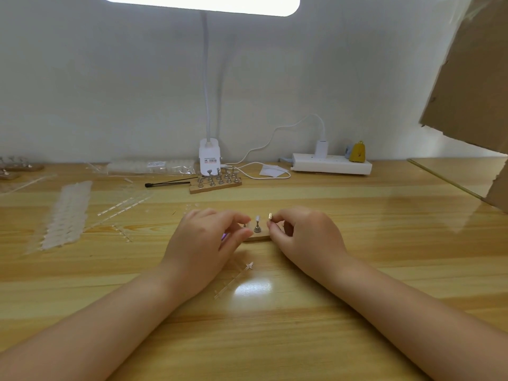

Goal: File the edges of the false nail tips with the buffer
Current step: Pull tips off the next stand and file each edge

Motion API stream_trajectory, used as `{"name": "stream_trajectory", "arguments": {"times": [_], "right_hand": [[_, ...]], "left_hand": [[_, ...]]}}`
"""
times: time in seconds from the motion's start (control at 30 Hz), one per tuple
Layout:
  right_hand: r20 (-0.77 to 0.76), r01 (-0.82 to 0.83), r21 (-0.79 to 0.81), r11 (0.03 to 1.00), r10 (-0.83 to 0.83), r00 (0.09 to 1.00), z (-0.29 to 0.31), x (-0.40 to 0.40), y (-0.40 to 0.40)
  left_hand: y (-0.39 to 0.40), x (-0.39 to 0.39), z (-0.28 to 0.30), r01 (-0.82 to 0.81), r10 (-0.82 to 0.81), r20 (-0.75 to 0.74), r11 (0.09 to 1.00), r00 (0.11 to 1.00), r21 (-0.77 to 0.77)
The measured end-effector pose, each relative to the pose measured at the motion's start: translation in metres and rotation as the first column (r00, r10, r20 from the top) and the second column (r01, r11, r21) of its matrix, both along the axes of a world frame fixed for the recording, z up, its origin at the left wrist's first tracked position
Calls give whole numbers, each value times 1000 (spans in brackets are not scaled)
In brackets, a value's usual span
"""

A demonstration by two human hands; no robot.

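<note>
Right hand [299, 232] pinches small (brass-coloured) holder [270, 216].

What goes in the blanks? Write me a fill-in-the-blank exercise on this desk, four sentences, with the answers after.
1. The clear nail tip stands on a metal holder between the person's two ____.
2. The small gold-coloured piece is pinched by the ____ hand.
3. The yellow object sits on the white ____ by the wall.
4. The black-tipped tool lies to the ____ of the far wooden base of metal stands.

Missing words: hands; right; power strip; left
</note>
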State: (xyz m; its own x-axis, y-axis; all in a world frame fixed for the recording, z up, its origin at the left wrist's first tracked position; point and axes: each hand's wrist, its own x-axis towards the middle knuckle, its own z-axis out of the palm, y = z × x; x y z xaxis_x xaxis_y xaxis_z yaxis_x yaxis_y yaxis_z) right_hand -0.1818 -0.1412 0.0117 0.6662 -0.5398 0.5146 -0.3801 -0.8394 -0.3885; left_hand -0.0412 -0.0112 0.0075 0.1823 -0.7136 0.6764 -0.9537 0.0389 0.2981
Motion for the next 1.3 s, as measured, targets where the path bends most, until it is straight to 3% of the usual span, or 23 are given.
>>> {"name": "stream_trajectory", "arguments": {"times": [0.33, 0.63, 1.3], "right_hand": [[292, -272, 142, 952, 222, 930, -1, 1, 14], [265, -300, 123, 946, 260, 928, -4, 1, 12], [253, -336, 41, 941, 316, 915, -6, 3, 12]], "left_hand": [[1, -3, 1, -32, 42, 115, 996, 993, -85], [2, -3, 1, -30, 46, 112, 991, 993, -134], [1, 0, -2, -33, 42, 135, 997, 990, -73]]}}
